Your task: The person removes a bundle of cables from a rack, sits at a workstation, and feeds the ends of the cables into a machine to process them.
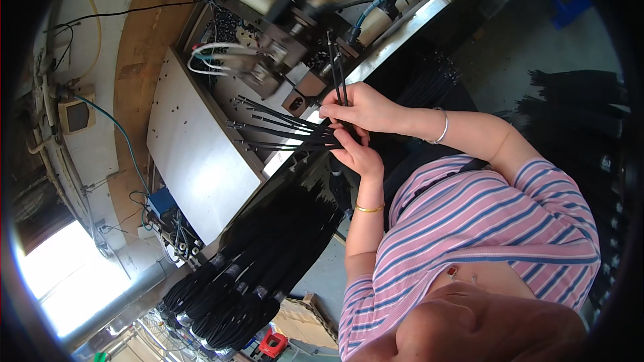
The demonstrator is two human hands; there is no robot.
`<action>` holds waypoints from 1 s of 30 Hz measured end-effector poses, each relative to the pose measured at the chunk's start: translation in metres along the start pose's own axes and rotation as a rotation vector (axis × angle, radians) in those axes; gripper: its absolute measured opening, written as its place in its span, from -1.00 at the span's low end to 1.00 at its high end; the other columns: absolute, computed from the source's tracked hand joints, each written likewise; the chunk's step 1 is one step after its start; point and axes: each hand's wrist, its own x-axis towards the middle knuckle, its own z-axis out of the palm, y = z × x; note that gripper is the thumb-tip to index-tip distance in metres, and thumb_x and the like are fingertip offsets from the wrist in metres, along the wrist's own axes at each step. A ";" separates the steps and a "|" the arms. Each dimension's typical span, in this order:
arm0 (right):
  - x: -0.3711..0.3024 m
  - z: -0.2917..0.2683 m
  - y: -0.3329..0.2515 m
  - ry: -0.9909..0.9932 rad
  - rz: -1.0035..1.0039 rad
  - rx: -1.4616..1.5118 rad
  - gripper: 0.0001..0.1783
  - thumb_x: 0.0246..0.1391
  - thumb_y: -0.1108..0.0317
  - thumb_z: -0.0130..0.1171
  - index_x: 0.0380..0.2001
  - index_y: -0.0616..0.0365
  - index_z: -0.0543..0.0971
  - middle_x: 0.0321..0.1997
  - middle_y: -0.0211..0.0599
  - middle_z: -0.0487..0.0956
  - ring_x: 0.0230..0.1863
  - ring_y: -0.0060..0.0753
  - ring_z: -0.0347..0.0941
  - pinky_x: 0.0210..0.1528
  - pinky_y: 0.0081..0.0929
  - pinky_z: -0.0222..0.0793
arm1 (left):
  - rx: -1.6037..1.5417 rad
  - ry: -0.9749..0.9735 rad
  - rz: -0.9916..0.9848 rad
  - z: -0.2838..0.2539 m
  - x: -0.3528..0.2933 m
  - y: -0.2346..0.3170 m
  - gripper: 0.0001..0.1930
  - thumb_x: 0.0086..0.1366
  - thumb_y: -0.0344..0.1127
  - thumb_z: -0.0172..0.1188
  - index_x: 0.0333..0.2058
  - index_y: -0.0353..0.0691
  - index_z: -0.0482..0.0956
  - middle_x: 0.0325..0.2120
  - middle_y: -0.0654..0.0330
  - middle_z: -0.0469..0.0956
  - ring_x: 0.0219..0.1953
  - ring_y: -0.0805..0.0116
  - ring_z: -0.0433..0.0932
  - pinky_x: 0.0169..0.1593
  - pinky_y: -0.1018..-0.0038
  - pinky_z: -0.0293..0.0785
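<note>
A fan of several thin black cords [288,126] with metal tips is gripped in my left hand [361,155], the tips pointing left over the machine's front edge. My right hand [367,108], just above and touching distance from the left, pinches a pair of black cords [339,77] whose tips point up toward the machine. The fingers of both hands are closed, and the lower ends of the cords are hidden behind them. Close in front of the right hand is a small metal block [310,86] of the bench machine [285,37], whose central parts are blurred.
A slanted white metal panel [201,154] lies left of the machine. Small black bits litter the machine tray [235,90]. Thick bundles of black cords [255,255] hang below the bench, with more cords [570,104] at right. A cardboard box [305,322] stands at the bottom.
</note>
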 end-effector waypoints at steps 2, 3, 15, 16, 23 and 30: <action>-0.003 -0.002 -0.009 -0.065 0.031 -0.069 -0.74 0.11 0.25 0.18 -0.31 0.27 0.58 -0.54 -0.39 0.54 -0.73 -0.66 0.37 -0.81 -0.66 0.27 | 0.007 -0.009 0.018 -0.003 0.001 -0.002 -0.74 0.45 -0.16 -0.12 -0.14 -0.23 0.38 -0.49 0.34 0.40 -0.62 0.70 0.26 -0.60 0.78 0.09; -0.004 -0.002 -0.013 -0.131 0.063 -0.139 -0.74 0.11 0.24 0.18 -0.30 0.25 0.59 -0.54 -0.38 0.54 -0.71 -0.65 0.40 -0.79 -0.65 0.33 | 0.015 -0.017 0.036 -0.004 0.001 -0.004 -0.73 0.45 -0.16 -0.12 -0.12 -0.24 0.38 -0.47 0.34 0.40 -0.62 0.70 0.27 -0.60 0.78 0.10; -0.037 -0.003 0.007 0.067 -0.173 -0.135 -0.80 0.09 0.31 0.23 -0.34 0.25 0.60 -0.47 -0.37 0.61 -0.45 -0.59 0.57 -0.40 -0.66 0.46 | 0.091 -0.080 0.043 -0.014 -0.026 -0.021 -0.71 0.45 -0.15 -0.14 -0.10 -0.25 0.40 -0.35 0.40 0.42 -0.48 0.76 0.30 -0.57 0.77 0.08; -0.036 -0.002 0.008 0.088 -0.162 -0.104 -0.80 0.10 0.31 0.22 -0.35 0.26 0.60 -0.49 -0.37 0.61 -0.45 -0.59 0.57 -0.39 -0.66 0.45 | 0.103 -0.113 0.030 -0.015 -0.025 -0.020 -0.70 0.45 -0.14 -0.14 -0.11 -0.25 0.40 -0.36 0.40 0.42 -0.49 0.76 0.30 -0.57 0.78 0.07; -0.023 -0.001 0.008 0.098 -0.062 -0.060 -0.80 0.10 0.31 0.18 -0.41 0.25 0.61 -0.57 -0.39 0.58 -0.52 -0.67 0.49 -0.46 -0.66 0.41 | 0.089 -0.066 0.050 -0.004 -0.017 -0.012 -0.68 0.46 -0.14 -0.15 -0.07 -0.27 0.40 -0.39 0.40 0.41 -0.52 0.78 0.26 -0.56 0.79 0.06; -0.019 0.000 0.008 0.080 -0.082 -0.033 -0.77 0.13 0.29 0.16 -0.40 0.27 0.61 -0.58 -0.39 0.56 -0.51 -0.68 0.47 -0.46 -0.70 0.37 | 0.072 -0.123 0.070 -0.007 -0.015 -0.010 -0.63 0.46 -0.14 -0.17 -0.02 -0.34 0.38 -0.35 0.35 0.43 -0.49 0.75 0.27 -0.51 0.80 0.08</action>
